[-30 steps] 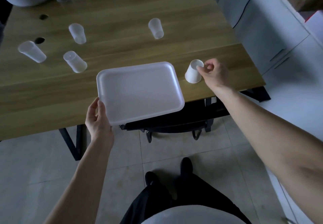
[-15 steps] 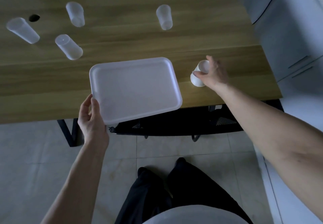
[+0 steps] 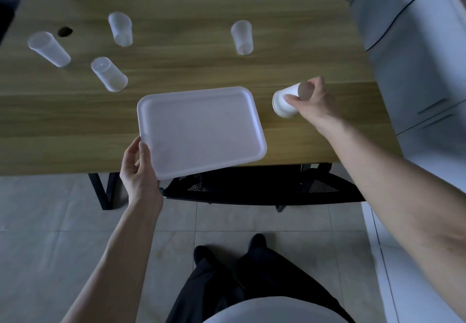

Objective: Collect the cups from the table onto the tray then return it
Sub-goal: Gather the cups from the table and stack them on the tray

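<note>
A white rectangular tray (image 3: pixel 201 131) hangs over the near edge of the wooden table (image 3: pixel 189 65), with nothing in it. My left hand (image 3: pixel 137 169) grips its near left corner. Just right of the tray, my right hand (image 3: pixel 311 103) holds a white paper cup (image 3: pixel 283 103), tilted on its side with the mouth toward the tray. Several clear plastic cups stand upside down farther back: one at the far left (image 3: pixel 49 49), one left of centre (image 3: pixel 109 73), one behind it (image 3: pixel 121 29) and one at the middle right (image 3: pixel 242 36).
A black mesh chair (image 3: pixel 252 184) is tucked under the table's near edge. Grey cabinets (image 3: pixel 416 58) stand close along the right side. Two round cable holes (image 3: pixel 65 31) are in the tabletop at the far left. Tiled floor and my legs lie below.
My right hand has closed on the paper cup, lifted it and tipped it sideways toward the tray. The tray and my left hand have stayed roughly in place.
</note>
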